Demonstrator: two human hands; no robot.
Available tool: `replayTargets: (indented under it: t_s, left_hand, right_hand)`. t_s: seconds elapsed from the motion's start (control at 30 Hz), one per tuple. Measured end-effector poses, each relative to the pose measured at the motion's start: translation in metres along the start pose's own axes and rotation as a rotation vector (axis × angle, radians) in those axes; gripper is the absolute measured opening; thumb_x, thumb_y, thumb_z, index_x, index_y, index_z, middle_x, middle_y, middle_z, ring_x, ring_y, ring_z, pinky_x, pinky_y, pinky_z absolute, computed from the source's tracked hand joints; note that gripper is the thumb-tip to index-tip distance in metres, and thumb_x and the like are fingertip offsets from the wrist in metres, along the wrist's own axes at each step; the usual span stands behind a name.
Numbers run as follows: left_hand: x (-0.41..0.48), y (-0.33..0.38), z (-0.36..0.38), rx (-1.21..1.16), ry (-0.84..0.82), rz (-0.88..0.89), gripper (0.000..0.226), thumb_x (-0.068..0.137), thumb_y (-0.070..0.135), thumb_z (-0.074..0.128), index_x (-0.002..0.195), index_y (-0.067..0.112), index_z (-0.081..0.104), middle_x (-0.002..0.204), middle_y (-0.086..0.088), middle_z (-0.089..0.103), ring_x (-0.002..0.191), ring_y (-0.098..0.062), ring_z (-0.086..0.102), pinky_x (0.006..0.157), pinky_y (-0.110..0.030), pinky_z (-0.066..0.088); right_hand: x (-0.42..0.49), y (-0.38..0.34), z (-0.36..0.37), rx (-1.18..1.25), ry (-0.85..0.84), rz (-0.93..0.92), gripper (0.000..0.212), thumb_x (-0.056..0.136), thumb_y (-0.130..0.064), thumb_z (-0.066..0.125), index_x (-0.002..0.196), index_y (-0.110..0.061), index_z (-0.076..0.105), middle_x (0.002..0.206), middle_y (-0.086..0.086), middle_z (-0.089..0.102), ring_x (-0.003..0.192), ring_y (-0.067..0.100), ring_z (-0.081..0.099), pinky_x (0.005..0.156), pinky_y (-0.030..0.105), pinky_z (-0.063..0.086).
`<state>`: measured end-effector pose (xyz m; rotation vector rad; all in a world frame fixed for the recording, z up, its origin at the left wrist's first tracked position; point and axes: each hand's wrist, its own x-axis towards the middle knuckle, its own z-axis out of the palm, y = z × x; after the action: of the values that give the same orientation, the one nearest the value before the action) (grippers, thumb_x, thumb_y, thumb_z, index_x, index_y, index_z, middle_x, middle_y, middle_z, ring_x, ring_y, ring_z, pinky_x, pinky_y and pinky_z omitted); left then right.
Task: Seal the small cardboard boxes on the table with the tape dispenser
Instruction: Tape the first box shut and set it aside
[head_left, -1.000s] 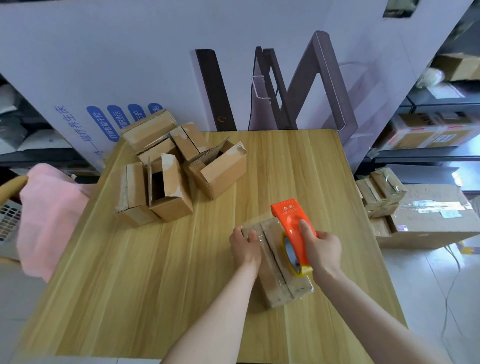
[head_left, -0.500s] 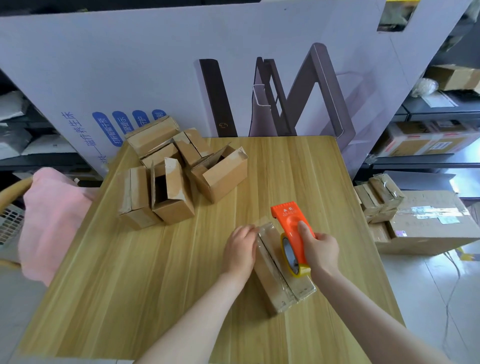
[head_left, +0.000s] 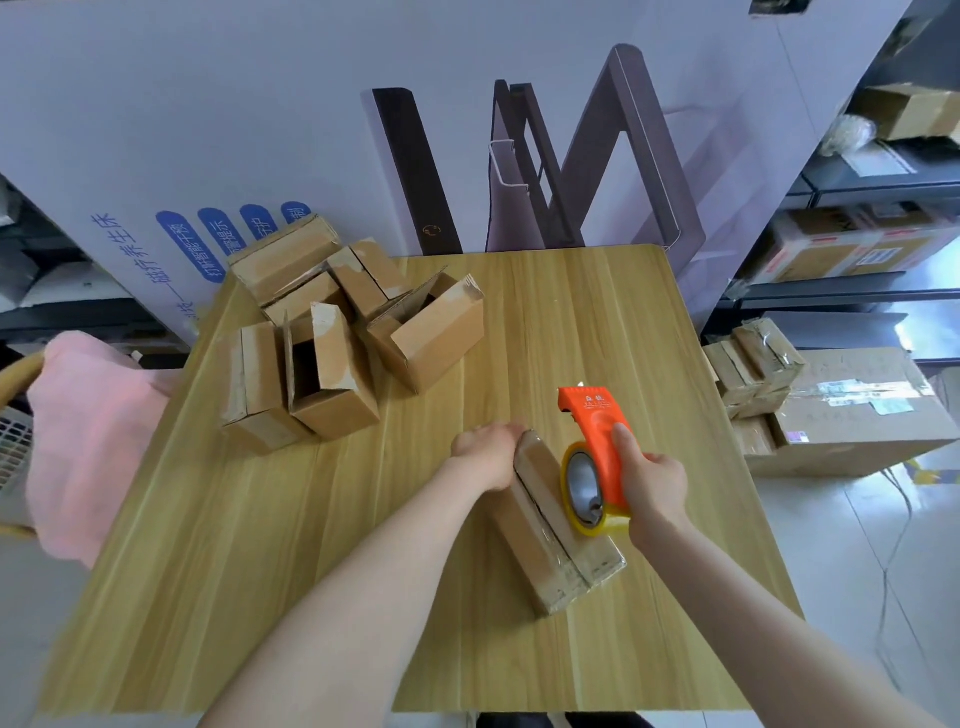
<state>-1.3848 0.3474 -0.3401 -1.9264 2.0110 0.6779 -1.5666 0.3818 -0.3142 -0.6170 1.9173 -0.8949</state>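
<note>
A small cardboard box (head_left: 553, 540) lies lengthwise on the wooden table (head_left: 260, 571), tipped a little toward its right side, with clear tape shining along its top seam. My left hand (head_left: 488, 454) holds the box's far left end, fingers curled over the edge. My right hand (head_left: 652, 480) grips the orange tape dispenser (head_left: 595, 431), whose yellow-rimmed tape roll (head_left: 584, 486) sits against the box's right side. A pile of several small boxes (head_left: 337, 338) lies at the table's far left, some with open flaps.
A large white printed carton (head_left: 467, 104) stands behind the table. A pink cloth (head_left: 88, 436) hangs at the left. On the right, taped small boxes (head_left: 753, 369) sit on a big carton (head_left: 857, 415) on the floor, before shelves (head_left: 857, 249).
The box has been tipped up onto its edge and my left hand has shifted from its top to its far left end. The dispenser has lifted off the seam, turning its roll toward me.
</note>
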Motion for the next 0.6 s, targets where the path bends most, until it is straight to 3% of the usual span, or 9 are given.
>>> replayTargets:
  t_s: [0.27, 0.43, 0.6]
  left_hand:
    - [0.017, 0.006, -0.022, 0.132, -0.241, 0.079, 0.064, 0.085, 0.021, 0.056, 0.140, 0.031, 0.024, 0.136, -0.009, 0.037, 0.091, -0.033, 0.052, 0.066, -0.034, 0.043]
    - [0.019, 0.003, -0.024, 0.158, -0.287, 0.075, 0.076, 0.084, 0.025, 0.057, 0.145, 0.040, 0.014, 0.146, -0.006, 0.030, 0.099, -0.034, 0.057, 0.066, -0.034, 0.047]
    - [0.018, 0.005, -0.029, 0.179, -0.259, 0.185, 0.061, 0.081, 0.017, 0.060, 0.133, 0.032, 0.032, 0.125, -0.005, 0.048, 0.087, -0.027, 0.058, 0.058, -0.032, 0.049]
  right_hand:
    - [0.000, -0.001, 0.003, -0.001, -0.004, -0.008, 0.051, 0.081, -0.052, 0.066, 0.052, -0.012, 0.052, 0.046, 0.000, 0.049, 0.041, 0.015, 0.046, 0.043, 0.025, 0.034]
    - [0.003, -0.002, 0.002, 0.009, 0.005, 0.023, 0.050, 0.081, -0.052, 0.066, 0.054, -0.012, 0.052, 0.048, 0.001, 0.049, 0.043, 0.016, 0.046, 0.045, 0.026, 0.035]
    - [0.005, -0.002, 0.003, -0.006, -0.003, 0.053, 0.050, 0.080, -0.054, 0.065, 0.060, -0.010, 0.056, 0.055, 0.005, 0.054, 0.047, 0.018, 0.050, 0.046, 0.026, 0.038]
